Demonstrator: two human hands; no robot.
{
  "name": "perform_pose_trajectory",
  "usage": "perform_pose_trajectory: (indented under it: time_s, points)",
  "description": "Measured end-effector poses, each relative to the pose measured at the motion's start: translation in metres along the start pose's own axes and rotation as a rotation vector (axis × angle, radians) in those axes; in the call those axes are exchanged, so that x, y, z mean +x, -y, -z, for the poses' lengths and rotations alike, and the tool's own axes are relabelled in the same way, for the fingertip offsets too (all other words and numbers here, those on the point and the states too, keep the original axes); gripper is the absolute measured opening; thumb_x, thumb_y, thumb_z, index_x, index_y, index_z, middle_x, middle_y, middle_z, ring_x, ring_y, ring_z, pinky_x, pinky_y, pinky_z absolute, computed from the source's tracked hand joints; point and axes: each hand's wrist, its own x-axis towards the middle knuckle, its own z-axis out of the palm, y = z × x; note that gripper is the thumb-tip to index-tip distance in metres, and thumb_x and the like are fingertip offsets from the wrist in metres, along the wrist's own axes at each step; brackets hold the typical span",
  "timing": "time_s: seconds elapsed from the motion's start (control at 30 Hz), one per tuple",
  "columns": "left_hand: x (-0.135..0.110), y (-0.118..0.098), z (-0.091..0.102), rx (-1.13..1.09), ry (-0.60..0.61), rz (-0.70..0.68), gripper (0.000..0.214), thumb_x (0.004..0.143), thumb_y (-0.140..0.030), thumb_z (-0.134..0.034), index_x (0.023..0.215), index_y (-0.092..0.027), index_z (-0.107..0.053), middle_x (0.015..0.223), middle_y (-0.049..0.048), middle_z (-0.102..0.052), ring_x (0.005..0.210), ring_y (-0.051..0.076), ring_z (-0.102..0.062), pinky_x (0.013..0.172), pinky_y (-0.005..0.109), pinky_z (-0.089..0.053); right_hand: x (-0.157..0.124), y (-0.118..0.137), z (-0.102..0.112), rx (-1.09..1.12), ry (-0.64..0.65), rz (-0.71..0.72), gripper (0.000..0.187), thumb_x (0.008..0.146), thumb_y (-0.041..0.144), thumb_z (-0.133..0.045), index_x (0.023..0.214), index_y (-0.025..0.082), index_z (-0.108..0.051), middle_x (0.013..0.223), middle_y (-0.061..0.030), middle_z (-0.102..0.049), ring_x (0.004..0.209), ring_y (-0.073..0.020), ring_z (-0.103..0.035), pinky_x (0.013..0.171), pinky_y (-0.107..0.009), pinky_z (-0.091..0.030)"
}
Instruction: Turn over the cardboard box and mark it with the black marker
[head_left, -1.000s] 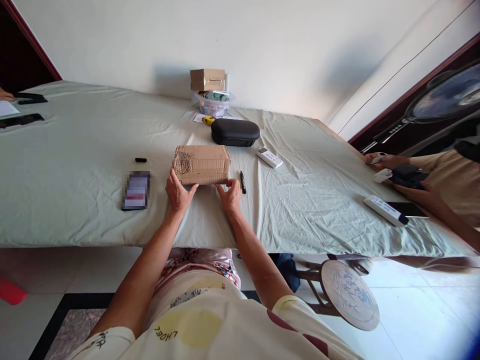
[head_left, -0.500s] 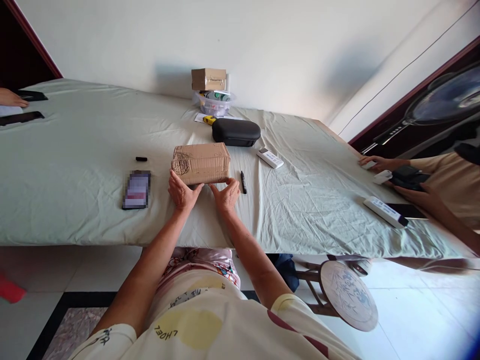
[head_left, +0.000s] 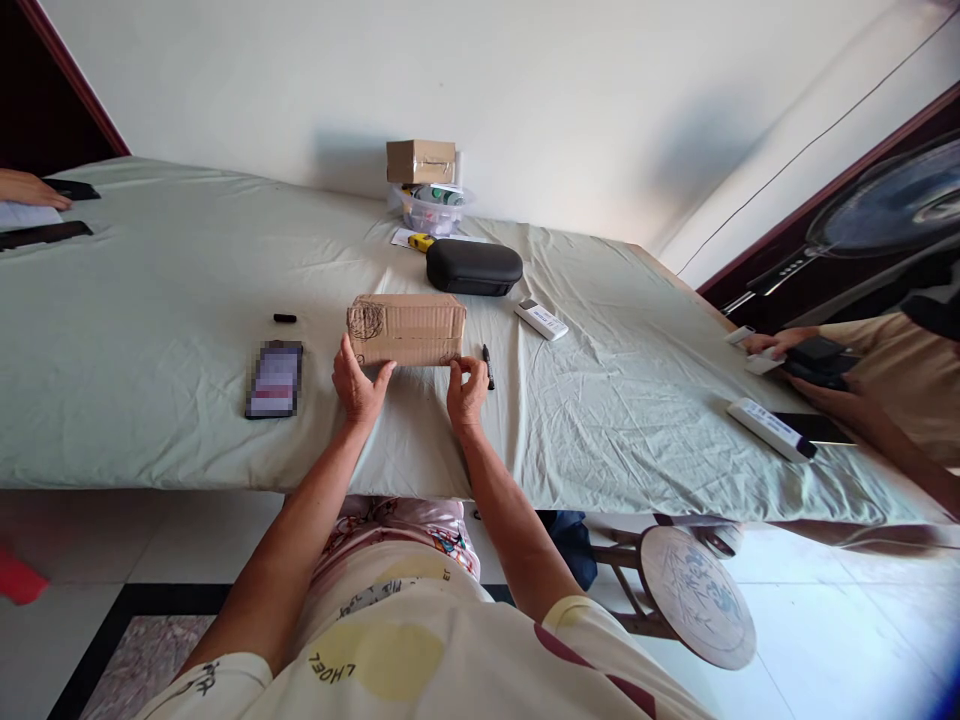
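Observation:
A brown cardboard box [head_left: 409,330] with dark scribbles on its left side is in front of me on the cloth-covered table. My left hand [head_left: 358,385] grips its near left corner, thumb along the lower front edge. At the near right corner, my right hand [head_left: 466,390] pinches the box's lower edge between thumb and fingers. A black marker [head_left: 488,367] lies just right of my right hand. Its black cap [head_left: 285,318] seems to be the small piece to the left, above a phone [head_left: 274,380] with a blurred screen.
Behind the box are a black hard case [head_left: 474,266], a yellow tape measure [head_left: 421,242] and a plastic tub [head_left: 433,212] under another carton [head_left: 421,161]. A white device [head_left: 541,319] lies to the right. Other people's hands [head_left: 784,340] are at both table ends.
The box has tipped so its front face shows more squarely. My hands have spread apart, the left one shifting left and the right one right toward the corners.

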Motion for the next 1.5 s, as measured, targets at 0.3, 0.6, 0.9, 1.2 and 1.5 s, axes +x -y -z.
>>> perform_pose_trajectory:
  time_s: [0.3, 0.6, 0.9, 1.2, 1.5]
  points:
    - [0.003, 0.014, 0.003, -0.122, -0.168, -0.155, 0.068, 0.105, -0.063, -0.041, 0.145, -0.01, -0.055, 0.14, 0.0252, -0.064, 0.13, 0.03, -0.064, 0.108, 0.042, -0.051, 0.005, 0.001, 0.012, 0.174, -0.184, 0.178, 0.029, 0.106, 0.047, -0.048, 0.093, 0.023, -0.058, 0.086, -0.0018, -0.063, 0.082, -0.0181, -0.062, 0.081, -0.036, -0.051]
    - [0.007, 0.016, -0.002, -0.197, -0.226, -0.138, 0.056, 0.106, -0.056, -0.044, 0.137, -0.013, -0.057, 0.124, 0.019, -0.07, 0.103, 0.022, -0.072, 0.095, 0.035, -0.058, 0.006, 0.004, 0.013, 0.219, -0.115, 0.047, 0.036, 0.104, 0.055, -0.046, 0.094, 0.023, -0.058, 0.087, -0.0024, -0.062, 0.081, -0.0163, -0.061, 0.078, -0.034, -0.053]
    - [0.011, 0.029, -0.006, -0.23, -0.101, 0.006, 0.031, 0.096, -0.028, -0.057, 0.123, -0.014, -0.062, 0.112, 0.0149, -0.069, 0.103, 0.023, -0.071, 0.093, 0.036, -0.06, 0.009, -0.007, 0.007, 0.236, -0.003, -0.075, 0.027, 0.097, 0.048, -0.051, 0.095, 0.022, -0.06, 0.093, -0.0047, -0.067, 0.083, -0.0177, -0.063, 0.077, -0.034, -0.055]
    - [0.012, 0.03, -0.006, -0.123, 0.054, 0.122, 0.03, 0.091, -0.022, -0.059, 0.121, -0.017, -0.06, 0.113, 0.0142, -0.068, 0.107, 0.026, -0.069, 0.092, 0.039, -0.059, 0.011, -0.012, 0.01, -0.05, 0.331, -0.24, 0.011, 0.091, 0.03, -0.047, 0.093, 0.024, -0.056, 0.097, -0.0077, -0.071, 0.09, -0.0222, -0.064, 0.086, -0.038, -0.048]
    - [0.008, 0.032, -0.008, 0.023, 0.131, 0.128, 0.033, 0.088, -0.018, -0.059, 0.121, -0.017, -0.059, 0.115, 0.0156, -0.068, 0.114, 0.03, -0.067, 0.105, 0.046, -0.053, 0.006, -0.014, 0.008, -0.353, 0.462, -0.205, 0.007, 0.084, 0.022, -0.052, 0.09, 0.024, -0.054, 0.1, -0.0089, -0.073, 0.096, -0.0251, -0.06, 0.088, -0.041, -0.045]
